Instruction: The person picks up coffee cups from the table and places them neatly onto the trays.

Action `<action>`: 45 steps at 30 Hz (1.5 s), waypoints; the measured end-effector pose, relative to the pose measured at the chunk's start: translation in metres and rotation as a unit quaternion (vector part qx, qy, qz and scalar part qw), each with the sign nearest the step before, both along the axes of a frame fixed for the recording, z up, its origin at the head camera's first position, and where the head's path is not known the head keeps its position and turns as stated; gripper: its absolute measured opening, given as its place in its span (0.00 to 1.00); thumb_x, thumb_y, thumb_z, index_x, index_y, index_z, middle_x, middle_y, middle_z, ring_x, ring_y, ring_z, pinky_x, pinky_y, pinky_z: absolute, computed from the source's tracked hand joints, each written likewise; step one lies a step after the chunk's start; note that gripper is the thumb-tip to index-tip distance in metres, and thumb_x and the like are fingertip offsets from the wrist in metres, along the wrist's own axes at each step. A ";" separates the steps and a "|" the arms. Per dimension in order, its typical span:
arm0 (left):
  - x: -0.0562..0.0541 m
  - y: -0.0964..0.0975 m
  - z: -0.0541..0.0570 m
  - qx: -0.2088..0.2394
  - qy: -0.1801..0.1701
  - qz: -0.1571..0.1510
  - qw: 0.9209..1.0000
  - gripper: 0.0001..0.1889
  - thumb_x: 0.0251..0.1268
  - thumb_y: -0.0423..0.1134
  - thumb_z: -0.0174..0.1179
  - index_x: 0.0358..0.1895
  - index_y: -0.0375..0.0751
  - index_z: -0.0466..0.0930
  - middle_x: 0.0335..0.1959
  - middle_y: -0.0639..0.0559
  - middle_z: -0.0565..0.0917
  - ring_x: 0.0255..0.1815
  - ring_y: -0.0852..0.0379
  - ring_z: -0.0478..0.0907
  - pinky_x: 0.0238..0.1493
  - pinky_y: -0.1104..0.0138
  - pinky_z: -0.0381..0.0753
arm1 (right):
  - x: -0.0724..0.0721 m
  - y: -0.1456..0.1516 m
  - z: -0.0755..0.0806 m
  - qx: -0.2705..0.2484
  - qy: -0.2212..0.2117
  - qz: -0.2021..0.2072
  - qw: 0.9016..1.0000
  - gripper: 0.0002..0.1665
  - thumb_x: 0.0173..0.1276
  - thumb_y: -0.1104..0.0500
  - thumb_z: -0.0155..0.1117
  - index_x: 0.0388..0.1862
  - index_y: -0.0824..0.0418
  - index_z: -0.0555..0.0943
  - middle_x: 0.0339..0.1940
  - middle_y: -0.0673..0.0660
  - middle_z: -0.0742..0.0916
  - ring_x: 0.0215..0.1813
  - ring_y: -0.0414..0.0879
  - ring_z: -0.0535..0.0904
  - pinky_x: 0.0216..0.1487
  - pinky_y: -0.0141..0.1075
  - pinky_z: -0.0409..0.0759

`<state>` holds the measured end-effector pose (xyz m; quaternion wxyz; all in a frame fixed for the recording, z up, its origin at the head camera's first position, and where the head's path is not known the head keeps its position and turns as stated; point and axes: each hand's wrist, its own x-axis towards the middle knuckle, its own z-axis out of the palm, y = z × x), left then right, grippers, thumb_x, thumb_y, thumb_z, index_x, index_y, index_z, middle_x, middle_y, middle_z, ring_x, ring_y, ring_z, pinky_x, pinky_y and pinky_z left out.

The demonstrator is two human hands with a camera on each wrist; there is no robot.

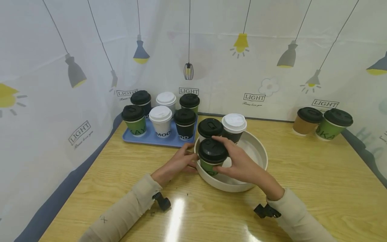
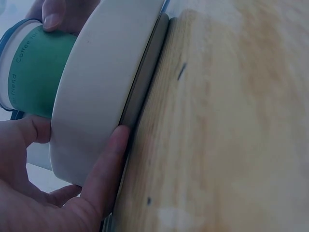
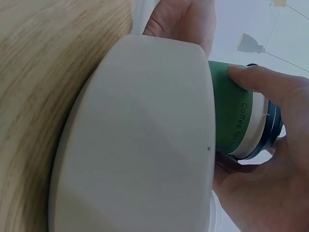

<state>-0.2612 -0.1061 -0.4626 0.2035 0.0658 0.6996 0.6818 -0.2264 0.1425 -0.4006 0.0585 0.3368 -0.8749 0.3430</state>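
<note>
My right hand [image 1: 242, 163] grips a green paper coffee cup [image 3: 227, 108] with a black lid [image 1: 213, 150], thumb on its side and fingers around the lid. The cup stands at the left of a round off-white tray [image 1: 222, 185]; whether its base touches the tray floor is hidden. My left hand [image 1: 179, 162] holds the tray's left rim, thumb near the top edge and a finger low on the outer wall [image 2: 99, 82]. Behind the held cup, also in the tray, are a black-lidded cup [image 1: 210, 127] and a black cup with a white lid [image 1: 234, 126].
On a blue rectangular tray [image 1: 151, 142] at the back left, several lidded cups stand in two rows. A brown cup [image 1: 303, 126] and a green cup [image 1: 329, 129] stand at the back right of the wooden table [image 1: 302, 174]. A printed curtain [image 1: 217, 87] borders the table.
</note>
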 end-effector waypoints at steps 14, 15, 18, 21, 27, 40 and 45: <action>-0.005 0.013 0.003 -0.003 0.001 -0.002 1.000 0.34 0.76 0.36 0.52 0.80 0.40 0.51 0.64 0.27 0.73 0.35 0.55 0.86 0.41 0.60 0.92 | -0.001 0.011 0.001 0.000 -0.010 0.004 1.000 0.58 0.58 0.56 0.81 0.82 0.54 0.59 0.77 0.61 0.73 0.76 0.58 0.71 0.73 0.58 0.75; -0.005 0.014 0.003 -0.003 0.001 -0.002 1.000 0.34 0.76 0.36 0.52 0.80 0.40 0.52 0.64 0.27 0.73 0.35 0.55 0.86 0.41 0.60 0.92 | 0.000 0.012 0.001 0.000 -0.011 0.005 1.000 0.58 0.58 0.56 0.82 0.82 0.54 0.59 0.78 0.61 0.72 0.77 0.58 0.71 0.73 0.58 0.74; -0.006 0.016 0.002 -0.003 -0.001 0.003 1.000 0.34 0.75 0.36 0.52 0.80 0.40 0.52 0.63 0.27 0.74 0.34 0.54 0.86 0.40 0.61 0.92 | 0.000 0.015 0.003 0.002 -0.011 0.012 1.000 0.60 0.58 0.55 0.82 0.83 0.55 0.57 0.78 0.62 0.72 0.77 0.58 0.70 0.73 0.57 0.75; -0.007 0.017 0.002 -0.004 -0.002 0.005 1.000 0.34 0.74 0.35 0.52 0.80 0.41 0.53 0.62 0.27 0.75 0.34 0.54 0.86 0.39 0.60 0.92 | 0.000 0.021 0.007 0.002 -0.023 0.020 1.000 0.61 0.58 0.55 0.82 0.84 0.55 0.55 0.77 0.63 0.72 0.74 0.58 0.74 0.68 0.54 0.80; -0.007 0.017 0.002 -0.002 0.003 0.002 1.000 0.33 0.74 0.34 0.52 0.80 0.40 0.53 0.61 0.29 0.75 0.35 0.53 0.86 0.41 0.59 0.92 | -0.003 0.045 0.026 -0.004 -0.054 0.022 0.998 0.60 0.60 0.56 0.81 0.84 0.57 0.54 0.71 0.66 0.77 0.66 0.61 0.81 0.63 0.50 0.86; 0.002 0.011 0.000 -0.002 0.003 0.015 1.000 0.32 0.75 0.33 0.52 0.79 0.38 0.53 0.59 0.28 0.75 0.33 0.54 0.85 0.39 0.60 0.91 | -0.023 0.132 0.051 -0.117 0.015 -0.126 0.985 0.32 0.75 0.62 0.65 0.75 0.58 0.69 0.58 0.63 0.83 0.53 0.30 0.83 0.50 0.19 0.83; 0.004 0.008 0.000 0.005 -0.001 0.024 1.000 0.32 0.75 0.33 0.52 0.79 0.39 0.54 0.58 0.29 0.76 0.33 0.53 0.86 0.40 0.59 0.92 | -0.043 0.170 0.042 -0.116 0.041 -0.254 0.959 0.30 0.79 0.53 0.60 0.75 0.61 0.69 0.62 0.66 0.81 0.50 0.27 0.79 0.46 0.17 0.78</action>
